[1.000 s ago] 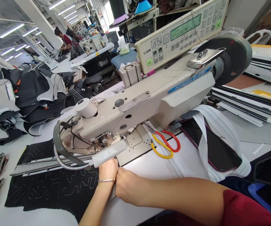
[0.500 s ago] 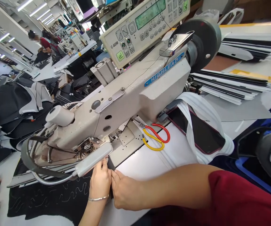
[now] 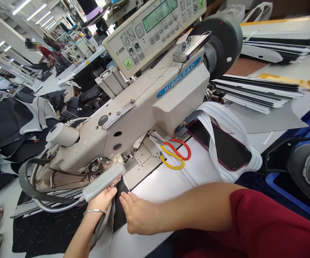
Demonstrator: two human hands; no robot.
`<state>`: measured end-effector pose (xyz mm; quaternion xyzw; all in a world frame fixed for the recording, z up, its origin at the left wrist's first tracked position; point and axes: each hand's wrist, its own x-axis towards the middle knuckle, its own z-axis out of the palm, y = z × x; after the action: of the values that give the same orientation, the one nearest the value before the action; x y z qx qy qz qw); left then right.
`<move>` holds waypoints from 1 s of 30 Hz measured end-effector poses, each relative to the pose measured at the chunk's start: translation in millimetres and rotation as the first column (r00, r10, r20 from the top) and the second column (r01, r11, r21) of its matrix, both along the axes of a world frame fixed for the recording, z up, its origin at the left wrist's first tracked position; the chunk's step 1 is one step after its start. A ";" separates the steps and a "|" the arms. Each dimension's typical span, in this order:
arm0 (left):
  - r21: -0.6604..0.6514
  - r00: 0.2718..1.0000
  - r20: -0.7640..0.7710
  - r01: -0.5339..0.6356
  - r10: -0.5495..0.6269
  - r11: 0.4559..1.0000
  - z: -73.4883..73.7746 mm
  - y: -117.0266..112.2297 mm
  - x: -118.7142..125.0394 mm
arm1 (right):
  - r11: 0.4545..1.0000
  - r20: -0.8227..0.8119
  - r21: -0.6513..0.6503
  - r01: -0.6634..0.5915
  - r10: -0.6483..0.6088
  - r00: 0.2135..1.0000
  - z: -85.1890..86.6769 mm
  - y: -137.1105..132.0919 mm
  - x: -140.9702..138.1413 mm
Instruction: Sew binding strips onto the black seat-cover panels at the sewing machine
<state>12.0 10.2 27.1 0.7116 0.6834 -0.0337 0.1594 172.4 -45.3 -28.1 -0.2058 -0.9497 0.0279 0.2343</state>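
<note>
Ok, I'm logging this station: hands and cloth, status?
Left hand by cloth, partly behind lamp. Right hand on cloth. Scissors apart from both hands.

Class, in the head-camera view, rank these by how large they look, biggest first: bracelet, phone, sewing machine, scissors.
1. Sewing machine
2. Phone, partly covered by a white strip
3. Scissors
4. Bracelet

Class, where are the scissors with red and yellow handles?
In the head view, the scissors lie just right of centre, partly over the metal plate, left of the phone.
</note>
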 end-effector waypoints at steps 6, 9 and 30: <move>0.107 0.998 -0.013 -0.060 0.061 0.992 -7.6 -13.4 21.1 | 0.996 0.097 -0.076 0.037 -0.029 0.995 9.1 -7.8 -3.1; 0.204 0.996 -0.068 -0.049 0.064 0.978 -17.0 -25.5 34.3 | 0.990 0.165 -0.138 0.021 0.002 0.986 14.5 -9.3 -4.4; 0.247 0.965 -0.218 -0.087 0.143 0.965 -31.9 -13.6 36.4 | 0.999 0.217 0.022 -0.046 0.040 0.975 -4.9 17.7 -7.9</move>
<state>48.3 -3.4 -4.8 0.6754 0.7369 -0.0268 -0.0061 164.5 -27.6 -32.9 -0.1838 -0.9741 -0.0025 0.1314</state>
